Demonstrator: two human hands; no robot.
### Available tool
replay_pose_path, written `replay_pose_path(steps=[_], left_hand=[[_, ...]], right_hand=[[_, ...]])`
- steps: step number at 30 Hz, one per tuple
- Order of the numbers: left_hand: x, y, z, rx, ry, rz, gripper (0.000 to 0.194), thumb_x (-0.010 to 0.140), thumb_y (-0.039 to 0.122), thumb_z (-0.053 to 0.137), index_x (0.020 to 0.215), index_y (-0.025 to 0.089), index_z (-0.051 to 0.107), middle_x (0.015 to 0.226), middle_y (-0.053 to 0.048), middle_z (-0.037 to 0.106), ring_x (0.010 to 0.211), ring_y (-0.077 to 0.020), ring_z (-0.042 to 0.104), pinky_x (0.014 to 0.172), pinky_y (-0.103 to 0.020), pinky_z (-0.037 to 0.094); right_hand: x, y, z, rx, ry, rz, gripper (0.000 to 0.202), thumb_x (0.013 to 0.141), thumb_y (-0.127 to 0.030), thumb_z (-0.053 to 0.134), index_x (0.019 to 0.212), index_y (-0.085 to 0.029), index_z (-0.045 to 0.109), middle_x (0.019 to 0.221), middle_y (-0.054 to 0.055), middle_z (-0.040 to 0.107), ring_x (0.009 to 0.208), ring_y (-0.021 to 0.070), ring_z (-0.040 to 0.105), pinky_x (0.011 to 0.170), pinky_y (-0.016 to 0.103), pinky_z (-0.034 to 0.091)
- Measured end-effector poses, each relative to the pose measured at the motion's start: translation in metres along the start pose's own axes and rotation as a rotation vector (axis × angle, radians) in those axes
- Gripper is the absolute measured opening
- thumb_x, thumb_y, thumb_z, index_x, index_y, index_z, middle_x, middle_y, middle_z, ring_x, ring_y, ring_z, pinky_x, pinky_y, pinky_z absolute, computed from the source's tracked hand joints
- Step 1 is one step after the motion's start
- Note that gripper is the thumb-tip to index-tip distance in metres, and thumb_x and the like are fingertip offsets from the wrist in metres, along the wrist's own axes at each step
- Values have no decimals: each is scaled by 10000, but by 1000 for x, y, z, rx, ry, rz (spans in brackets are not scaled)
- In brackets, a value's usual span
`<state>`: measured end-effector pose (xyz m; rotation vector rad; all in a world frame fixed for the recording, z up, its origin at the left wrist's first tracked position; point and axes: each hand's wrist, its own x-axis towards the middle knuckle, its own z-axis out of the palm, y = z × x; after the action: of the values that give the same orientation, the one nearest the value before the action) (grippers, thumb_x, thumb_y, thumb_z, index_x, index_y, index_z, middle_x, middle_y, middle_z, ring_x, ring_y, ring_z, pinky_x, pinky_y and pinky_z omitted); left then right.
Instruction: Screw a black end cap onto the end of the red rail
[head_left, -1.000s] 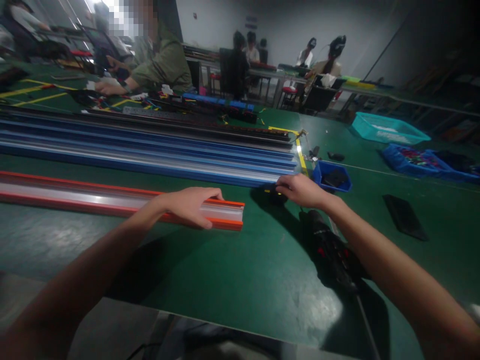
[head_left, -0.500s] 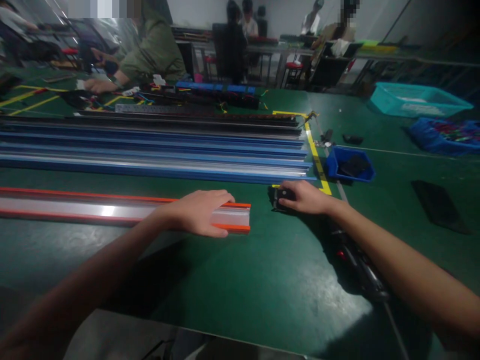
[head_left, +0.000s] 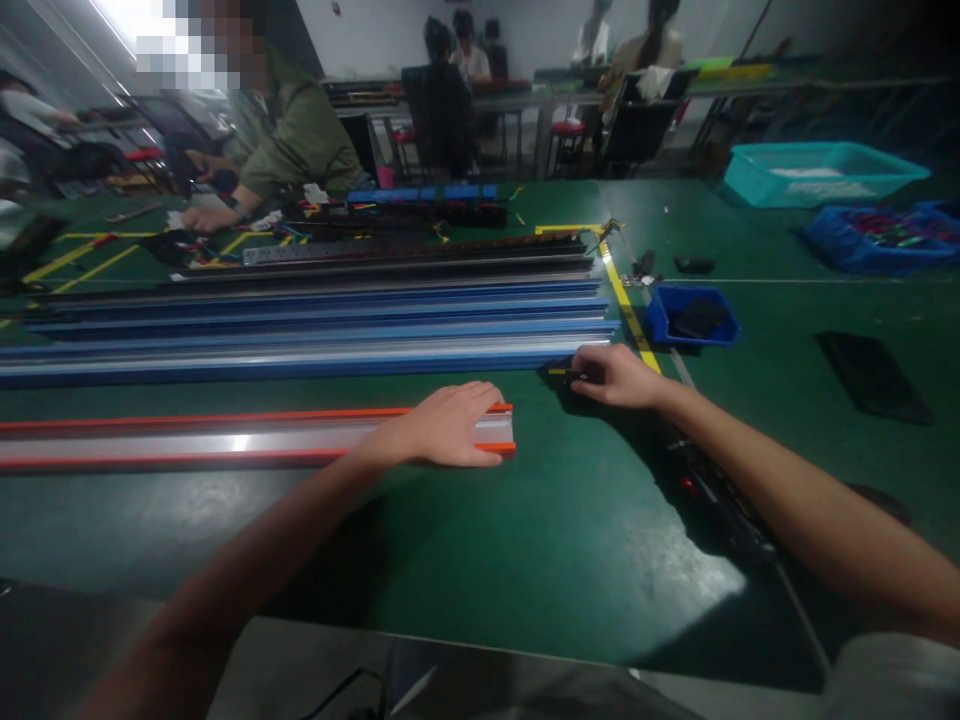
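Observation:
A long silvery channel with orange edges [head_left: 300, 440] lies across the green table. My left hand [head_left: 454, 425] is closed over it near its right end, thumb on the near edge and fingers over the far edge. To the right of that end, my right hand [head_left: 619, 377] pinches a small flat black piece [head_left: 577, 378], perhaps an end cap, just above the table. The fingers hide part of this piece. Behind both hands lie several blue channels [head_left: 315, 355] side by side. A black powered screwdriver [head_left: 720, 500] with a cord rests beneath my right forearm.
A blue bin [head_left: 694, 316] holding black pieces stands beyond my right hand. Farther right are a turquoise basket [head_left: 825, 180], a blue bag [head_left: 847, 245] and a dark flat object [head_left: 874, 375]. Across the table, a person in a green sleeve [head_left: 307, 130] handles wired parts.
The view has shifted. My left hand has slid slightly right, closer to the end of the orange-edged channel. In my right hand, the black piece has turned and now shows edge-on.

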<state>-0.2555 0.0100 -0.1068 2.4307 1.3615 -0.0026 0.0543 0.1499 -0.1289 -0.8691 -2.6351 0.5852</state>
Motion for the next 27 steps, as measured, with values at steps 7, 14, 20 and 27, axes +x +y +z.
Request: replay_pose_path(steps=[7,14,20,27], left_hand=[[1,-3,7,-24,5,-26,742,820,673,757,1334,181,544,1405,-168,641,1233,-372,659,1020,-475,524],[0,0,5,-6,-2,-55,709,822,676,752,1288,180,555,1371,-166,656,1185,-365,671,974,-462,527],[0,1,5,-6,-10,-68,688,820,678,759,1260,188,563,1359,-155,662,1159,-350,675,948,-441,518],[-1,0,5,9,-12,-64,667,836,694,736,1232,187,560,1309,-144,664,1130,-346,670,931,-442,511]], right_hand=[[1,-14,-2,-181,-123,-4,76,883,-282,666,888,-212,635,779,27,691,667,187,576,657,286,400],[0,-21,-8,-328,-230,3,239,983,-383,679,1042,-155,722,863,122,775,707,245,657,624,304,337],[1,-26,-16,-407,-356,3,277,1011,-381,683,1095,-137,783,942,140,825,766,256,728,648,308,392],[4,-36,-18,-449,-401,10,208,1034,-277,664,978,-136,807,906,140,818,781,258,738,664,309,423]])
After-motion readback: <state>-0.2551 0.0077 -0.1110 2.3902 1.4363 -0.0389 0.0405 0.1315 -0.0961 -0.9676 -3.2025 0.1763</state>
